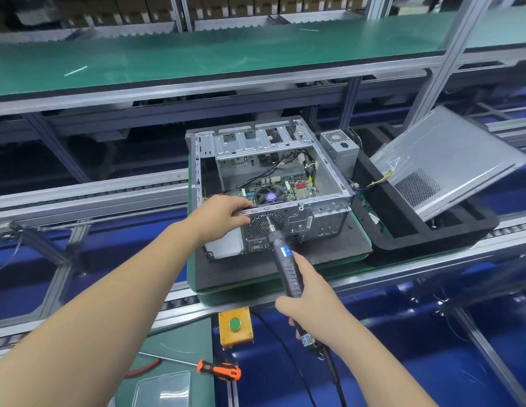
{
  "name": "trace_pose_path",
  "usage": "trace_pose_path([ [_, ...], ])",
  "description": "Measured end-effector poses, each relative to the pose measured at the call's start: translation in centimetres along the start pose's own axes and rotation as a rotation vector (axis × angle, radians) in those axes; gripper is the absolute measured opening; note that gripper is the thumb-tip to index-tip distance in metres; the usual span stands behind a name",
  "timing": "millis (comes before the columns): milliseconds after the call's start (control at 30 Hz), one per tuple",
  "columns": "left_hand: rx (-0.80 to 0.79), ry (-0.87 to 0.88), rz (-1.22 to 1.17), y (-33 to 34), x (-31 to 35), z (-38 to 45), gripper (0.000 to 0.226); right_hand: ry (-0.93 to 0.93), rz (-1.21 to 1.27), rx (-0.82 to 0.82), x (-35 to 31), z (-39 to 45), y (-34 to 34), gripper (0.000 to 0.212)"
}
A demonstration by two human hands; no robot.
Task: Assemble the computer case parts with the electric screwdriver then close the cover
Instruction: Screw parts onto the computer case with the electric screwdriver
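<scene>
Open computer case (273, 183) on a black foam pad (329, 248) atop the conveyor, rear panel facing the person. Left hand (226, 212) grips the case's upper rear edge, fingers curled over it. Right hand (308, 301) is wrapped around the electric screwdriver (285, 259), whose bit meets the rear fan grille (266, 223). The cover (449, 160) leans tilted in a black tray (449, 233) to the right.

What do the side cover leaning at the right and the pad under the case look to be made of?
Side cover: apparently bare sheet metal, grey with a dull sheen and a punched vent grid. Pad: looks like matte black foam or rubber, no shine; which one is unclear.
</scene>
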State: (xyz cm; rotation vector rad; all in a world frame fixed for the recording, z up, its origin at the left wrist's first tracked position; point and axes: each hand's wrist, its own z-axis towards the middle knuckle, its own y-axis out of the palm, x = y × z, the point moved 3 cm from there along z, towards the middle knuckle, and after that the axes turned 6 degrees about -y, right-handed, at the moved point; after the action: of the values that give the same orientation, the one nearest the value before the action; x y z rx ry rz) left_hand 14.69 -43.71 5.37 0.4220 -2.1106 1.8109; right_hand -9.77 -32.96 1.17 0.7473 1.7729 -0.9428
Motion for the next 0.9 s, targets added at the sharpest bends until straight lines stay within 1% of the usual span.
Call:
trace_pose_path([
  [67, -0.009, -0.008, 0.005, 0.0, 0.0, 0.1, 0.03, -0.021, 0.0, -0.004, -0.3, 0.1, -0.3, 0.09],
  [133, -0.064, -0.034, -0.003, -0.3, 0.0, 0.6, 0.033, -0.037, -0.003, -0.007, -1.1, 0.0, -1.3, 0.092],
  [200, -0.137, -0.085, -0.012, -0.9, 0.7, 1.0, 0.047, -0.059, 0.005, 0.013, -2.1, 0.0, -3.5, 0.094],
  [233, -0.137, -0.106, -0.017, -1.1, 1.4, 1.3, 0.056, -0.07, 0.001, 0.032, -2.7, 0.2, -4.9, 0.093],
  [267, -0.087, -0.112, -0.029, -1.2, 2.5, 1.6, 0.06, -0.082, -0.007, 0.054, -3.2, 0.5, -6.5, 0.09],
  [300, 0.007, -0.098, -0.048, -1.2, 4.0, 2.0, 0.059, -0.099, -0.015, 0.077, -3.6, 0.8, -8.3, 0.086],
  [367, 0.222, -0.011, -0.103, -0.6, 8.4, 2.5, 0.041, -0.135, -0.034, 0.128, -4.2, 1.4, -11.9, 0.078],
  [400, 0.302, 0.041, -0.12, 0.0, 11.0, 2.7, 0.031, -0.143, -0.042, 0.155, -4.3, 1.7, -13.8, 0.076],
  [433, 0.355, 0.082, -0.13, 0.8, 13.6, 2.9, 0.023, -0.143, -0.044, 0.179, -4.2, 2.2, -15.6, 0.075],
  [467, 0.375, 0.102, -0.129, 1.8, 16.0, 3.2, 0.018, -0.141, -0.042, 0.195, -3.9, 2.6, -17.4, 0.073],
  [533, 0.327, 0.094, -0.093, 4.9, 20.3, 4.0, 0.015, -0.135, -0.037, 0.21, -2.9, 3.7, -21.0, 0.07],
  [567, 0.262, 0.06, -0.038, 7.0, 22.0, 4.6, 0.014, -0.133, -0.035, 0.21, -2.2, 4.4, -22.6, 0.069],
  [633, 0.074, -0.05, 0.147, 11.3, 24.8, 6.3, 0.008, -0.13, -0.028, 0.183, -0.6, 6.0, -25.5, 0.069],
  [700, -0.079, -0.188, 0.254, 14.6, 26.5, 8.5, 0.017, -0.121, -0.051, 0.12, 0.9, 7.9, -27.8, 0.075],
  [767, -0.124, -0.32, 0.285, 16.7, 27.1, 11.1, 0.026, -0.112, -0.078, 0.038, 2.1, 9.6, -29.4, 0.081],
  [900, -0.106, -0.517, 0.3, 18.8, 26.3, 15.5, 0.035, -0.093, -0.092, -0.107, 3.9, 12.0, -31.5, 0.093],
])
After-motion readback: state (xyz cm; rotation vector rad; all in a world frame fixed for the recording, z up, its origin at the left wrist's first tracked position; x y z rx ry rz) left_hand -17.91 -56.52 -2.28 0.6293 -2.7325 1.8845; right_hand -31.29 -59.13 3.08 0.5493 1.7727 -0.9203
